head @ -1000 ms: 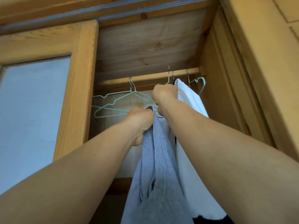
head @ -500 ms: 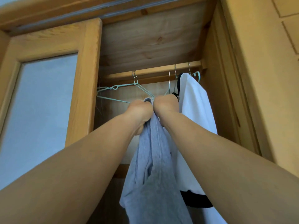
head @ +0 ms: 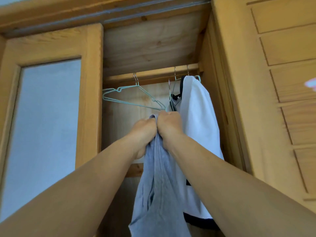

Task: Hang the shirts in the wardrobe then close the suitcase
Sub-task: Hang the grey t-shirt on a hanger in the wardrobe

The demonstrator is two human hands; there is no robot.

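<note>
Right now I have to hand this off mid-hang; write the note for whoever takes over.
Left hand: grips the grey shirt at its top.
Right hand: grips the same shirt beside the left; whether it also holds a hanger is hidden.
Grey shirt hangs below the wooden rail, not yet hung on it.
White shirt already hangs at the rail's right end.
Empty teal hangers hang on the rail, left of the hands.
Left: get the grey shirt onto the rail, then close the suitcase, which is out of view.

Bare stretch of wooden rail (head: 153,74) lies between the empty mint wire hangers (head: 130,98) at left and the hung white shirt (head: 198,113) crowding the right.
</note>
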